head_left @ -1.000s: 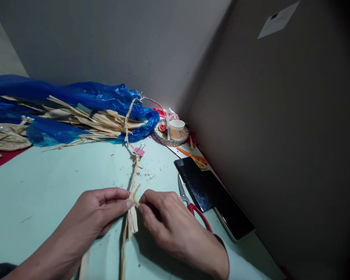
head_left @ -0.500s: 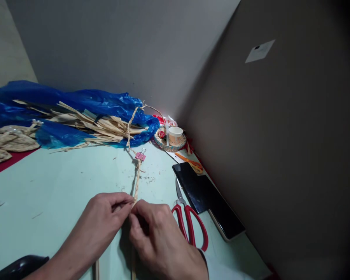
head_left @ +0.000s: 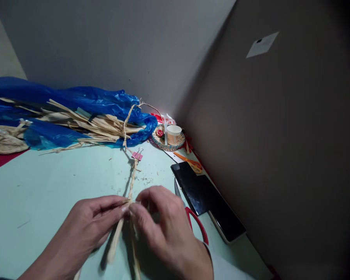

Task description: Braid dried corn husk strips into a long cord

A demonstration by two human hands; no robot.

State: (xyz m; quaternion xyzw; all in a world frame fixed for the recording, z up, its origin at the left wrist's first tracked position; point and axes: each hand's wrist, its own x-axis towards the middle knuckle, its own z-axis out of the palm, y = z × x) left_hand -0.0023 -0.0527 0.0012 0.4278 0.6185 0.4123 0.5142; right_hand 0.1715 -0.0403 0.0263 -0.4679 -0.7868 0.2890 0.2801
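Note:
A pale braid of dried plant-leaf strips runs toward me from a pink binder clip. My left hand pinches the braid's near end between thumb and fingers. From the right, my right hand has its thumb against the same spot, fingers curled round the loose strips. One wide strip hangs below the left fingers, and a thinner strip trails below the right thumb. Red-handled scissors lie partly hidden behind the right hand.
Blue plastic with dried leaf strips lies along the back wall. At the corner, a woven basket holds a paper cup. A black phone and orange scissors sit along the right wall.
My right hand has lifted and its thumb and forefinger have spread somewhat. The wide loose strip now shows below the left hand. The view has shifted slightly.

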